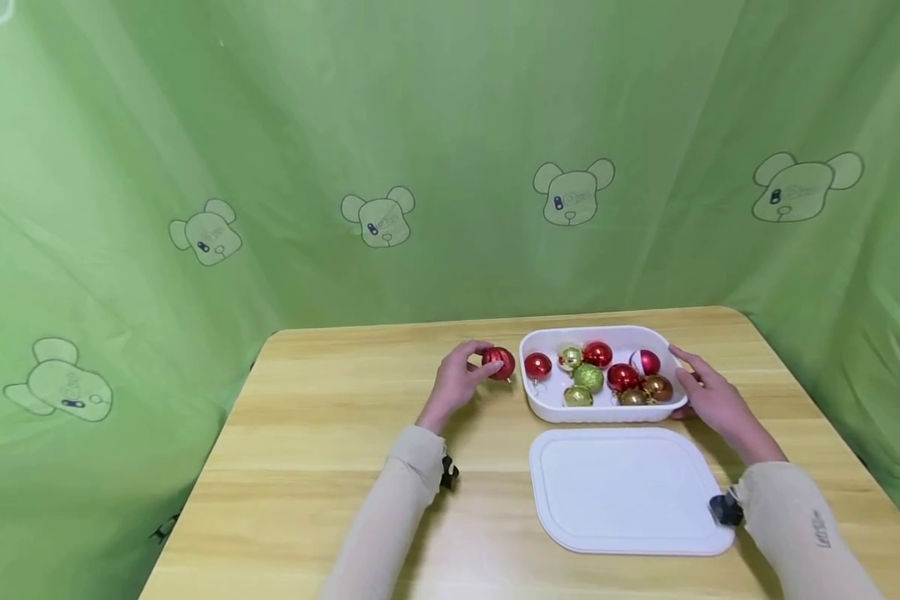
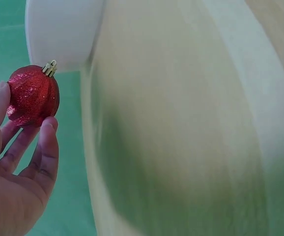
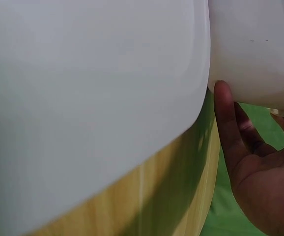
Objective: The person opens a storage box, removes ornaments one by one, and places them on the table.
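Left hand (image 1: 459, 382) pinches a red glitter bauble (image 1: 499, 363) at the fingertips, just left of the white tub (image 1: 602, 411) and above the table (image 1: 330, 467). Right hand (image 1: 708, 392) rests against the tub's right wall, fingers straight and relaxed, thumb touching the wall in the right wrist view. Tub sits at the table's far side with red, green and gold baubles inside. White lid (image 1: 630, 492) lies flat just near of the tub
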`<state>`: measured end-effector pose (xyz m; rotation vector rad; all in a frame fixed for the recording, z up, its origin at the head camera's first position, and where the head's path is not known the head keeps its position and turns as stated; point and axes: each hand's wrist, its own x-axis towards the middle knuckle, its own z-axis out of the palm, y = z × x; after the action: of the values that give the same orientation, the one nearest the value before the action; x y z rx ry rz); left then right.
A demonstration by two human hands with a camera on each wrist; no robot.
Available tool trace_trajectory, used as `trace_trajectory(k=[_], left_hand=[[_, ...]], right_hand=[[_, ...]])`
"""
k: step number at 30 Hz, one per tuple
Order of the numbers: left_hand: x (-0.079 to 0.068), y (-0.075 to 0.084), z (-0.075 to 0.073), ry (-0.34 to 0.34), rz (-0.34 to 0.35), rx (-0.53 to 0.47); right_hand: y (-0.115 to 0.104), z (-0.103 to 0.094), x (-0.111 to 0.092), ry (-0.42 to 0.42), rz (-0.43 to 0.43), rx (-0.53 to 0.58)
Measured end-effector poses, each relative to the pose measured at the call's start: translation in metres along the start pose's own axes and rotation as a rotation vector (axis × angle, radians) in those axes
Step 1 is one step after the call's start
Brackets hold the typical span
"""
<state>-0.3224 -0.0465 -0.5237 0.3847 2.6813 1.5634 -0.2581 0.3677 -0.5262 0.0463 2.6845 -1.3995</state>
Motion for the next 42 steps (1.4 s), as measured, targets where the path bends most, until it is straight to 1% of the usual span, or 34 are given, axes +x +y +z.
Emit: trace_trajectory(k=[9,14,21,28,35,39,42], left_hand=[[0.003,-0.008,0.008,-0.019,-0.080,0.037],[0.003,-0.012,0.011,-0.019,-0.102,0.061],[0.003,-0.013,0.010,-0.026,-0.094,0.074],[0.004,-0.011,0.007,-0.044,-0.121,0.088],[0.004,-0.013,0.003,-0.056,-0.100,0.088],[0.002,-0.014,0.002,-0.045,-0.090,0.116],[0.002,-0.013,0.001,-0.014,-0.077,0.140]], right_hand=[[0.001,0.001,-0.001,0.006,0.000,0.019],[0.000,0.002,-0.002,0.000,0.012,0.026],[0.001,0.003,-0.002,-0.003,0.014,0.035],[0.003,0.001,0.000,-0.006,0.013,0.026],[0.001,-0.001,0.001,-0.009,0.013,0.031],[0.002,0.000,0.001,-0.004,0.003,0.034],[0.003,0.001,0.002,0.007,-0.005,0.025]])
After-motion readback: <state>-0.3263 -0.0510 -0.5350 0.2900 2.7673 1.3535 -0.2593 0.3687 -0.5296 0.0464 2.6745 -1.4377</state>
